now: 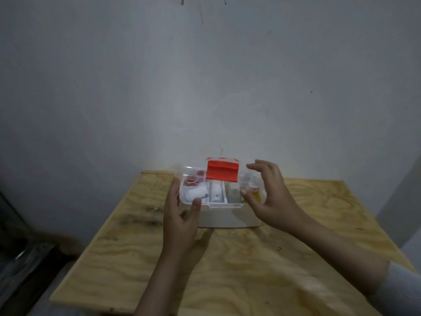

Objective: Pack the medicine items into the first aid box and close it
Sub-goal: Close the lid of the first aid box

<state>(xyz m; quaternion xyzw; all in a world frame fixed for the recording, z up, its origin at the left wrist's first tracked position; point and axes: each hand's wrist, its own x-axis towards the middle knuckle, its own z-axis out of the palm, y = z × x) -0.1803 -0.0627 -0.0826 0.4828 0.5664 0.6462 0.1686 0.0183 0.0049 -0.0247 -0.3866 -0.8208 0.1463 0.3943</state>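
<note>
The desk [227, 258] is a bare plywood sheet with strong grain, dark smudges toward its left side and small dark specks elsewhere; its far edge meets a plain grey-white wall [205, 76] marked with a few dark streaks near the top. To the left of the desk the area is dark and blurred, with an indistinct metallic object low down. The white box [227, 215] stands near the far middle of the desk, close to the wall. A white divided tray [206, 192] sits in its top and holds white rolled items, a small red piece and other contents too blurred to identify. The clear lid [182, 168] with its red handle [222, 171] is raised and tilted above the tray. The left hand [180, 215] grips the box at its left end, thumb on the front rim of the tray and fingers along the side. The right hand [266, 192] is at the right end, thumb and fingers curved around the clear lid edge there; a yellow item shows behind the thumb. A pale sleeve [401, 286] covers the right forearm.
</note>
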